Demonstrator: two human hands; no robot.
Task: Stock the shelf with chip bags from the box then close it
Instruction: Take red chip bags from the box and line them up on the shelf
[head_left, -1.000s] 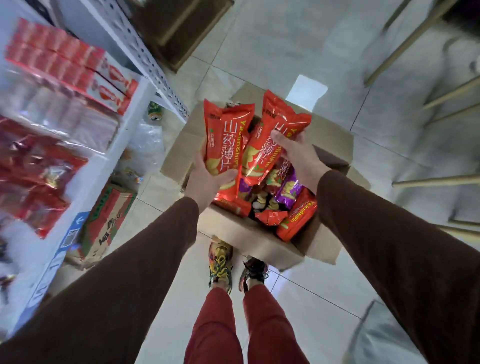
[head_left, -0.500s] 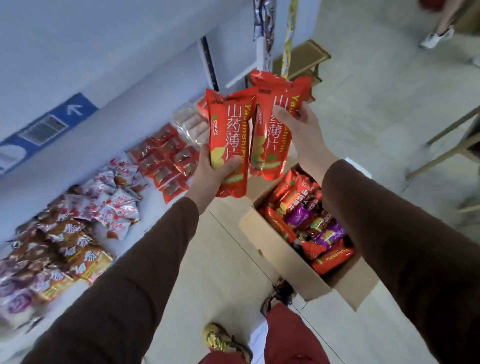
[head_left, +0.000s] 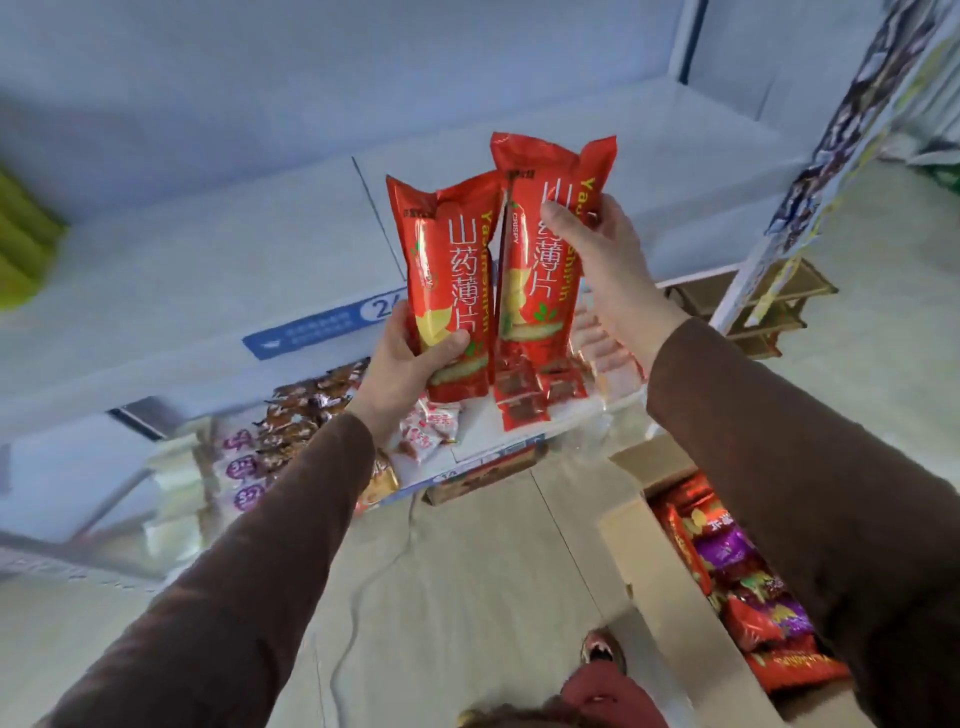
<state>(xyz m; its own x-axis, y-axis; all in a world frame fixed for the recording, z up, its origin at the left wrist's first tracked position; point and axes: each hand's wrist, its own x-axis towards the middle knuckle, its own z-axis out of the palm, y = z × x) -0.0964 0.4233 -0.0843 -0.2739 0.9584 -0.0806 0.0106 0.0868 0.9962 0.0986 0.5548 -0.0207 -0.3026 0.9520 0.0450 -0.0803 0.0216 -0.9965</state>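
Left chip bag (head_left: 449, 291): large white characters "山药薄片" printed vertically, yellow Latin lettering alongside, only partly readable. Right chip bag (head_left: 540, 244): same characters, partly covered by fingers; small word "CRISPY" read near upper left. Blue shelf-edge label (head_left: 322, 328): white number starting "2", rest hidden; smaller lines too blurred.

Left hand (head_left: 402, 371) gripping red chip bag (head_left: 451, 291), right hand (head_left: 605, 249) gripping second bag (head_left: 540, 280), upright, touching
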